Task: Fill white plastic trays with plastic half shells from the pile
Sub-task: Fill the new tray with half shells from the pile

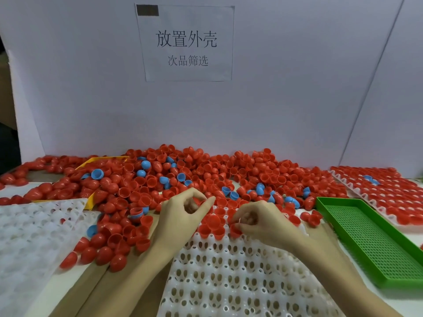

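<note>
White plastic, full of round holes, fills the near foreground: the tray (240, 277) in hand lies between the two forearms, and most of its cups are bare. Only its far end holds red half shells (211, 221), a small cluster, so I judge the filling has barely begun on this tray.

At that far end the right hand (258, 221) curls its fingers and thumb round a red shell (234, 231) at the cluster's near edge, seemingly seating it in a cup. The left hand (185, 208) has thumb and fingers curled toward each other at the foot of the pile; something red shows between them, but whether they pinch a shell I cannot tell.

The next move calls for pressing that shell home, then drawing more from the pile and working row by row toward the near edge.

To the left lie more empty white trays (29, 227); to the right, a green mesh tray (375, 243). Beyond the hands spreads the pile (206, 175), mostly red with some blue shells (97, 173), partly over a yellow tray (100, 159). Far right sits a filled tray (384, 193).

On the white board behind hangs a paper sign (185, 43) reading 放置外壳, with 次品筛选 in smaller print beneath.
</note>
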`<act>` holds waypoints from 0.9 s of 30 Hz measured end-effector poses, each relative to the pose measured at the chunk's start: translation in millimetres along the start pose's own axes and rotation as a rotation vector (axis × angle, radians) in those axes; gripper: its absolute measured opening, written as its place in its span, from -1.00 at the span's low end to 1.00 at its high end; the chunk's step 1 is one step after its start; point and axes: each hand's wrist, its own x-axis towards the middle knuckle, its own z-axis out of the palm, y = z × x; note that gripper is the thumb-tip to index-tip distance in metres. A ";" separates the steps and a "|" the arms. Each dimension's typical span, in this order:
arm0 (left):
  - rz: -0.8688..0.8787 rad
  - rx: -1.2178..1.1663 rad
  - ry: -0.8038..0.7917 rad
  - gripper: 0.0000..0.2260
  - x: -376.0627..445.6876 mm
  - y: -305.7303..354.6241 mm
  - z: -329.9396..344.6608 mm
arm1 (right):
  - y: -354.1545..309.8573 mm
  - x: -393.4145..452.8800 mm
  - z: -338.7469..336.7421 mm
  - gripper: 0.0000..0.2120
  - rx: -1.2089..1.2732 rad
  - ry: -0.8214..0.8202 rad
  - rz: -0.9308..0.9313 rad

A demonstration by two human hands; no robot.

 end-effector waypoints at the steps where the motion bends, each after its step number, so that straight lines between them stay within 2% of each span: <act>1: -0.004 0.002 -0.010 -0.84 0.0 0.0 -0.2 | -3.3 2.0 4.0 -0.90 -0.063 -0.019 -0.017; 4: -0.019 0.020 -0.034 -0.83 0.5 1.3 -1.7 | -13.2 4.9 8.2 -0.87 -0.205 -0.045 -0.035; 7: -0.048 0.043 -0.048 -0.83 0.3 1.3 -1.6 | -20.1 1.3 -0.4 -0.84 -0.234 0.028 -0.035; 10: -0.099 0.054 -0.050 -0.80 -0.8 2.5 1.4 | -28.9 -10.7 -5.2 -0.81 -0.035 0.168 -0.173; 13: -0.145 0.065 -0.084 -0.79 -3.0 6.1 5.0 | -38.2 -20.0 0.7 -0.72 0.073 0.122 -0.282; 16: -0.227 -0.067 -0.147 -0.76 -5.2 11.4 6.4 | -38.6 -19.9 8.1 -0.69 0.018 0.103 -0.268; 19: -0.417 -0.330 -0.234 -0.61 -5.2 21.0 5.5 | -34.0 -19.9 8.9 -0.71 0.013 0.137 -0.243; 21: -0.515 -0.498 -0.278 -0.61 -3.4 26.3 2.4 | -28.9 -20.6 9.2 -0.68 0.052 0.171 -0.215; 24: -0.482 -0.516 -0.359 -0.75 -3.2 28.7 1.0 | -22.7 -18.9 5.6 -0.75 0.163 0.191 -0.139; 26: -0.426 -0.498 -0.393 -0.84 -5.9 29.6 4.0 | -20.0 -17.5 0.2 -0.80 0.262 0.151 -0.115; 27: -0.412 -0.505 -0.400 -0.83 -7.8 30.3 5.9 | -19.0 -17.9 -2.5 -0.81 0.297 0.126 -0.121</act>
